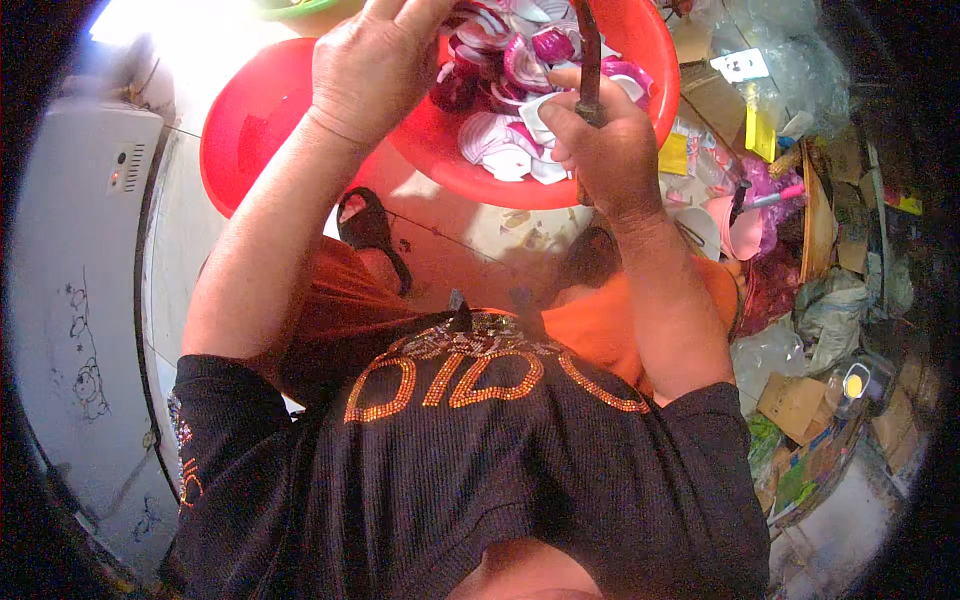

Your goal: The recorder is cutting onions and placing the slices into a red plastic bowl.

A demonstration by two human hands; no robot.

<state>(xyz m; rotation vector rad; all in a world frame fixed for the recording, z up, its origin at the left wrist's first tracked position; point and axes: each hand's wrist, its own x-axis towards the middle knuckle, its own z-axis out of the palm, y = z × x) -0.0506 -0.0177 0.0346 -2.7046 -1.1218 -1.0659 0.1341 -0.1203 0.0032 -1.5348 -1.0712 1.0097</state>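
Note:
My right hand [619, 142] is closed around a dark, narrow tool that looks like a knife [590, 56], seen almost edge-on and pointing away from me. A pale onion piece [536, 118] shows by its thumb. Below both hands, cut red onion [525, 64] lies in a large red plastic basin [517, 196], in purple-skinned chunks and layered white slices. My left hand [379, 67] is over the basin's left side, beside the onion. Its fingertips are hidden or cut off by the top edge, so whether it holds anything is unclear.
A second red basin [247, 127] stands at left, with a green basin [296, 9] beyond. A white appliance [82, 300] lines the left side. Cardboard [795, 405], plastic bags [795, 82] and a pink container [742, 229] crowd the right. My sandalled foot [367, 225] is on the tiles.

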